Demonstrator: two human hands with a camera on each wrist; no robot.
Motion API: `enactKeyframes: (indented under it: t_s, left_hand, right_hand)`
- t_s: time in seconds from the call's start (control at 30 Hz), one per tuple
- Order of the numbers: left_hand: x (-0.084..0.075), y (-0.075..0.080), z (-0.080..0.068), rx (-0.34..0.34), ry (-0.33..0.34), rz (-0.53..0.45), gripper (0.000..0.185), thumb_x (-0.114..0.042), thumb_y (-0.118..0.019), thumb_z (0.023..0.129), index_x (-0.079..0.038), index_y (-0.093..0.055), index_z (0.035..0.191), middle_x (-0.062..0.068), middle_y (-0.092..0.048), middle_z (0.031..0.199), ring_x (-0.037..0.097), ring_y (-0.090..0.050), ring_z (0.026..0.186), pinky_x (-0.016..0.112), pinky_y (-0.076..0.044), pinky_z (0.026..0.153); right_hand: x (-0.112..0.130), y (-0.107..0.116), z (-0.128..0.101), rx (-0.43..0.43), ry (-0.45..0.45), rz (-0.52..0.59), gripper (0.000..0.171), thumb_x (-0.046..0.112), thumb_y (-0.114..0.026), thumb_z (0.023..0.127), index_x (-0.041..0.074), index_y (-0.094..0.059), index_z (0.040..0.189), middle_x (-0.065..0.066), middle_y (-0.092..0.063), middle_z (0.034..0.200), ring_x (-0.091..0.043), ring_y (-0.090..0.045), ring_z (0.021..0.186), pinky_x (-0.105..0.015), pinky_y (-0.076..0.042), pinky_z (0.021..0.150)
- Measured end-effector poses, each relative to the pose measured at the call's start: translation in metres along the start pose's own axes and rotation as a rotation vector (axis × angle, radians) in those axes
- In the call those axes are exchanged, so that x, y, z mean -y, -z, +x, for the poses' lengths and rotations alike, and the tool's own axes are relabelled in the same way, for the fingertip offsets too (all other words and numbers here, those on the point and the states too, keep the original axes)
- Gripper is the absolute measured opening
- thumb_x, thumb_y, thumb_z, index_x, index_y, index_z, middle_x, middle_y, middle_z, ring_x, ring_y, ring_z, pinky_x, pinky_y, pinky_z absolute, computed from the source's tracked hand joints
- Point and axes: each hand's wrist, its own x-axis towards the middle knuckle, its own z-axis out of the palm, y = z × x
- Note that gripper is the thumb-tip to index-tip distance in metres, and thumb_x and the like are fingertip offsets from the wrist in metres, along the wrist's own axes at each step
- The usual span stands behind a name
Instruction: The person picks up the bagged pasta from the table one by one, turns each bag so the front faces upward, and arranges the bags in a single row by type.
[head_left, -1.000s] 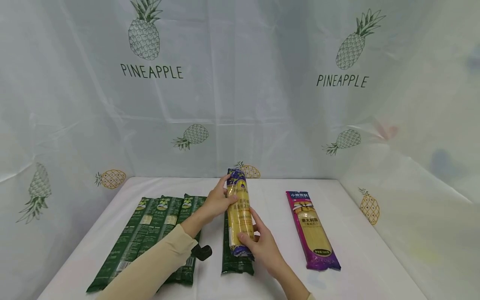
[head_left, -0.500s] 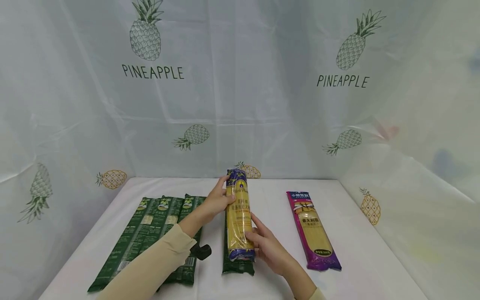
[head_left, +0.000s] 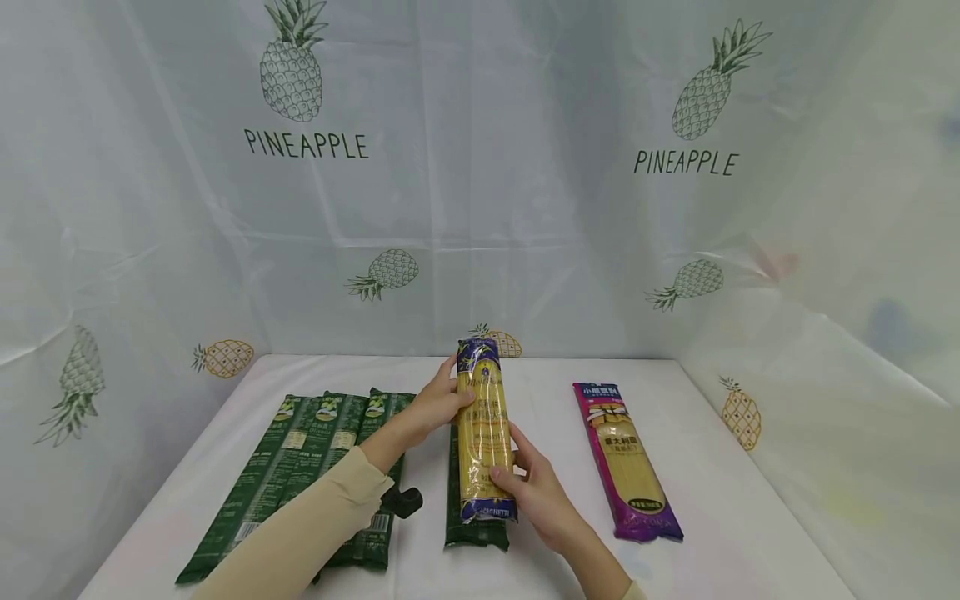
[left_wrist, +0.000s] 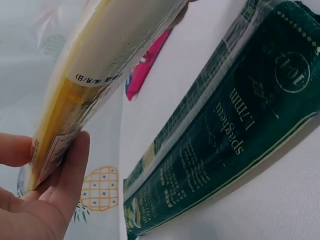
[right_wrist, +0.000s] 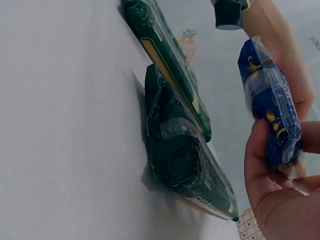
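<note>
White cloth covers the table (head_left: 712, 500), and a pale curtain (head_left: 525, 208) printed with pineapples hangs behind it and on both sides.

The left hand (head_left: 437, 402) grips the far end of a yellow pack (head_left: 483, 437) of spaghetti; its fingers (left_wrist: 75, 165) are curled round the pack, thumb on one side. The right hand (head_left: 536, 492) holds the near end, fingers (right_wrist: 260, 165) and thumb closed round the blue wrapper there. Between the two hands the yellow pack is lifted off the table, its far end higher than the near one.

Directly below the yellow pack a green pack (head_left: 472, 525) lies flat on the table, not touching it. Left of the left hand, three more green packs (head_left: 300, 467) lie side by side, and the beige sleeve (head_left: 300, 533) passes over them. Right of the right hand, well apart, a purple pack (head_left: 626, 462) lies flat, its long side running away from the person.
</note>
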Motion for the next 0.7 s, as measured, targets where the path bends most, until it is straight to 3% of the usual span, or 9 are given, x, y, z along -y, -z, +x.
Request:
enactKeyframes:
  t_s: [0.3,0.5,0.7]
  left_hand:
    - [0.002,-0.003,0.001,-0.039,-0.029,0.092,0.082,-0.026,-0.063,0.109,-0.027,-0.013,0.173,0.012,-0.063,0.128,0.021,-0.07,0.103,0.054,-0.056,0.1]
    - [0.001,-0.01,0.001,-0.075,-0.062,0.069,0.076,-0.023,-0.065,0.108,-0.024,-0.023,0.172,0.013,-0.063,0.135,0.023,-0.072,0.105,0.052,-0.058,0.098]
    - [0.001,-0.017,0.005,-0.061,-0.077,0.044,0.073,-0.02,-0.063,0.109,-0.024,-0.024,0.171,0.014,-0.06,0.137,0.023,-0.073,0.104,0.047,-0.061,0.093]
  right_hand:
    - [0.004,-0.005,-0.005,-0.081,0.019,-0.051,0.087,0.014,-0.072,0.103,0.019,-0.019,0.172,-0.018,-0.057,0.121,-0.022,-0.07,0.095,-0.033,-0.061,0.082]
    - [0.005,-0.004,-0.005,-0.122,0.042,-0.087,0.087,0.013,-0.072,0.102,0.022,-0.02,0.172,-0.017,-0.056,0.116,-0.022,-0.069,0.091,-0.029,-0.061,0.078]
    - [0.006,0.004,-0.006,-0.139,0.036,-0.145,0.087,0.012,-0.073,0.102,0.023,-0.023,0.172,-0.017,-0.055,0.114,-0.022,-0.069,0.089,-0.03,-0.062,0.077]
